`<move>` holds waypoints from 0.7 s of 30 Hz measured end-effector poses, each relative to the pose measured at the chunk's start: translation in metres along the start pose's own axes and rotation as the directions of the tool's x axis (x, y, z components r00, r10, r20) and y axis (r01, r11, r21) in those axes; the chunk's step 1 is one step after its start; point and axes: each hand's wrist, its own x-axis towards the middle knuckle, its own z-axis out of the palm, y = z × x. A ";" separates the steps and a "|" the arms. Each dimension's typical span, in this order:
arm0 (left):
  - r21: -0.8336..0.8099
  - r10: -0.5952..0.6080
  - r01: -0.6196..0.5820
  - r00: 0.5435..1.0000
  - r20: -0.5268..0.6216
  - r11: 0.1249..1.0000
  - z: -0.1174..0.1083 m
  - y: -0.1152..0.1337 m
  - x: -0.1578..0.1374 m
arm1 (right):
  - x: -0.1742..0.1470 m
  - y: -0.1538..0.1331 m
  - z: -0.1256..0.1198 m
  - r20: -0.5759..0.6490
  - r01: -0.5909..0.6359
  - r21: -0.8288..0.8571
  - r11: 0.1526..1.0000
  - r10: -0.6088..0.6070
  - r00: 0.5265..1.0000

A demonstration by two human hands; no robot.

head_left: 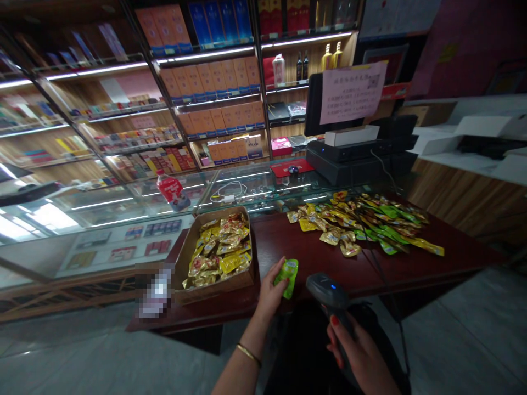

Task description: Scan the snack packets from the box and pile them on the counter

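Observation:
My left hand (272, 288) is closed on a small green snack packet (290, 277), held low at the table's front edge. Wrapped round the handle of a dark barcode scanner (327, 291) is my right hand (349, 343); a small blue light glows on the scanner's top. To the left of my left hand stands an open cardboard box (214, 289) with many gold and yellow packets (224, 241) in it. A spread pile of gold, yellow and green packets (366, 219) lies on the table to the right, beyond the scanner.
The dark red table (280, 236) borders a glass display counter (123, 214). On the counter stand a bottle with a red label (172, 189), a white cable (229, 192) and a monitor with a paper sheet (352, 93). The scanner's black cord (376, 263) crosses the table. Stocked shelves (214, 99) line the back.

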 end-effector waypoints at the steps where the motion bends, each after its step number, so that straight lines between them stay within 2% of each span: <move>1: -0.033 -0.031 0.030 0.999 -0.012 0.999 0.000 0.000 0.000 | 0.000 0.000 0.000 0.001 0.004 -0.008 1.000 -0.004 1.000; 5: -0.119 -0.110 0.102 0.992 -0.061 0.988 0.004 -0.001 0.000 | -0.003 -0.001 0.002 0.012 0.010 -0.035 0.999 -0.009 1.000; 9: -0.169 -0.050 0.036 0.995 -0.081 0.985 0.007 -0.005 0.002 | -0.005 -0.001 0.004 0.012 -0.002 -0.038 0.999 0.003 1.000; 14: 0.017 0.076 -0.075 0.996 -0.040 0.997 0.002 -0.005 0.003 | -0.010 -0.007 0.004 0.029 0.001 -0.075 0.997 0.002 1.000; 17: 0.085 0.073 -0.074 0.997 0.021 0.994 0.000 -0.001 0.002 | -0.012 -0.012 0.005 0.024 -0.011 -0.101 0.995 0.014 1.000; 21: 0.086 0.036 -0.043 0.996 0.084 0.995 -0.001 0.003 0.000 | -0.012 -0.014 0.010 0.000 -0.007 -0.079 0.997 0.007 1.000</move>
